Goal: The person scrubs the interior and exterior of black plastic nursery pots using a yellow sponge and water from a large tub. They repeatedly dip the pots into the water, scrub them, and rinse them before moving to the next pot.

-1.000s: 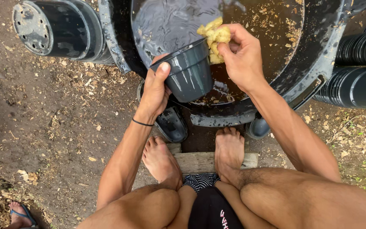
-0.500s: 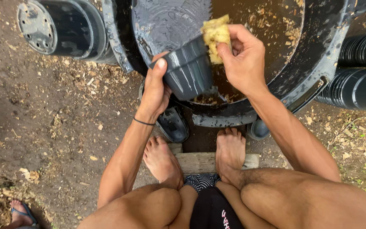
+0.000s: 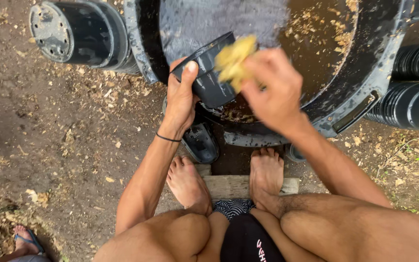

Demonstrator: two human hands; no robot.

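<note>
The left hand point(image 3: 181, 99) grips a grey pot point(image 3: 209, 73) tilted over a big black tub point(image 3: 364, 82) of brown water; the right hand point(image 3: 272, 92) presses a yellow sponge point(image 3: 233, 60) against the pot's rim.

There was one small grey plastic pot point(image 3: 209, 77), one yellow sponge point(image 3: 233, 60), one big black round tub point(image 3: 364, 73), two stacks of black plastic pots point(image 3: 81, 34) point(image 3: 413, 92), and two dark sandals point(image 3: 201, 141).
</note>
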